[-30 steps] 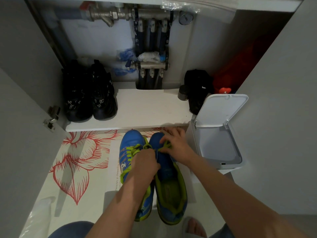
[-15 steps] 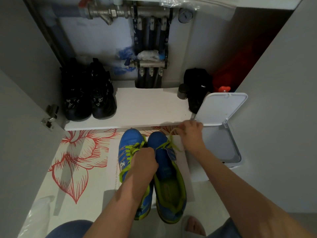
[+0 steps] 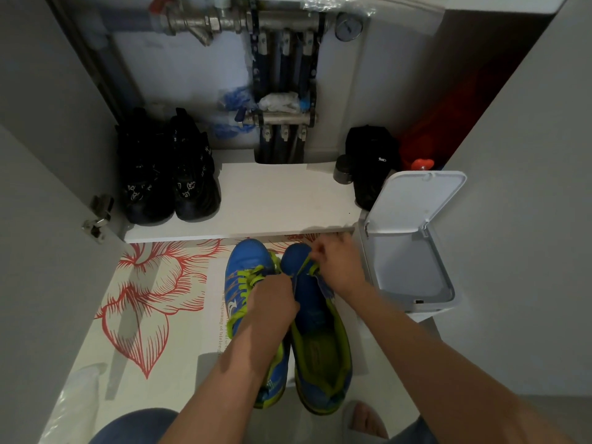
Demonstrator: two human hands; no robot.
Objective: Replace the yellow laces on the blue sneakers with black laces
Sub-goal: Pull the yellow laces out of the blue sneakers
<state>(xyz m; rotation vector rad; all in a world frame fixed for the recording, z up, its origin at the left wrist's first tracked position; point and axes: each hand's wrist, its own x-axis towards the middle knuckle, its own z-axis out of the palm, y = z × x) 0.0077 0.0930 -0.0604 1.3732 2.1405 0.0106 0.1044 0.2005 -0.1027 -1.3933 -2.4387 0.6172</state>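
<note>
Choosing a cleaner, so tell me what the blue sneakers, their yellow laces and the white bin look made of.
Blue sneakers: probably synthetic upper, smooth, faint sheen on the toes. Yellow laces: flat woven fabric, matte, lying limp like ribbon. White bin: likely moulded plastic, smooth satin surfaces, thin hinged lid.

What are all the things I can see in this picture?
blue sneakers: two, blue and yellow-green, side by side on the floor
yellow laces: two, yellow-green, on the sneakers
black shoes: two, black, left on the white shelf
bin: one, white, lid open, right of the sneakers
pipes: several, silver, back wall
bag: one, black, right on the shelf
flower mat: one, white and red, floor
left hand: one, gripping the right sneaker
right hand: one, fingers pinching a lace
</note>
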